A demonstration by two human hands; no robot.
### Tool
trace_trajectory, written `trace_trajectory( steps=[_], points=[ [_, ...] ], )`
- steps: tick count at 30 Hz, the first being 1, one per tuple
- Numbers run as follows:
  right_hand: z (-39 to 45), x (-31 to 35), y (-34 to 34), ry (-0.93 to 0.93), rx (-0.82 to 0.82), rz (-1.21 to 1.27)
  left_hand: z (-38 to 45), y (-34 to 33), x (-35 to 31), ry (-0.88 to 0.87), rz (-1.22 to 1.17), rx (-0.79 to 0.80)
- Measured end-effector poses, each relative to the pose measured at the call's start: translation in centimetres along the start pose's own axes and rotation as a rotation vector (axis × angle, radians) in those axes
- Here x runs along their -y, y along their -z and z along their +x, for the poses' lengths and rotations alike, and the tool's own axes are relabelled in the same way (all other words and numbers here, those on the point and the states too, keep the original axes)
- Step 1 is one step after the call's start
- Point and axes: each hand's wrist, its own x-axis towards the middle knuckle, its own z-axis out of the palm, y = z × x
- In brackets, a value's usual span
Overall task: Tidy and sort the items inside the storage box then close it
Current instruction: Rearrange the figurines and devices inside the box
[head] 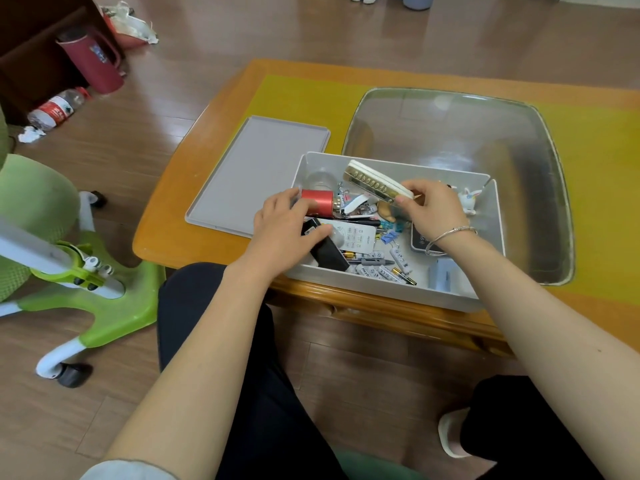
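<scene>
The storage box (pixel 481 299) sits open at the near edge of the bench (pixel 194 188), its grey lid (pixel 256 168) lying flat just to its left. The right hand (pixel 433 206) has its grip clamped on one end of a white and gold harmonica-like bar (pixel 374 183), pinched between thumb and fingers and held tilted above the clutter. The left hand (pixel 284 223) reaches into the box's left end; its fingers curl over a red cylinder (pixel 318 206) and a white remote (pixel 356 237) — whether they actually clamp anything I cannot tell, since the hand hides the contact. Loose batteries (pixel 384 271), blue binder clips (pixel 391 235) and a small unicorn figure (pixel 469 199) lie jumbled inside. The right wrist covers most of a dark device (pixel 420 242).
</scene>
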Motion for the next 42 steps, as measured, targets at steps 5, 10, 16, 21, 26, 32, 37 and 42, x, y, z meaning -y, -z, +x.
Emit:
trace_trajectory(
  steps=[5, 10, 16, 21, 26, 32, 37, 42],
  points=[
    [-0.5, -0.7, 1.0, -0.011, -0.030, -0.001, 1.9, 0.2, -1.6, -0.088, 0.072, -0.156],
    [-0.9, -0.9, 2.4, -0.022, -0.055, -0.035, 4.4, -0.8, -4.0, -0.175, 0.101, -0.089],
    [-1.5, -1.9, 4.0, -0.032, -0.085, -0.055, 7.0, -2.2, -5.2, -0.135, 0.194, -0.007],
    [-1.8, -2.0, 4.2, -0.043, -0.103, -0.061, 8.1, -3.0, -5.7, -0.119, 0.228, 0.028],
    [-2.2, -2.1, 4.3, -0.061, -0.097, -0.031, 8.5, -3.4, -5.9, -0.090, 0.226, 0.033],
    [-2.6, -2.3, 4.7, -0.083, -0.127, -0.022, 7.8, -2.9, -6.7, -0.067, 0.148, -0.038],
    [-2.6, -2.4, 4.5, -0.115, -0.113, -0.006, 5.2, -1.2, -6.1, 0.039, -0.079, -0.317],
    [-2.2, -1.7, 3.4, -0.093, -0.033, -0.033, 3.0, 0.4, -4.2, 0.106, -0.222, -0.430]
  ],
)
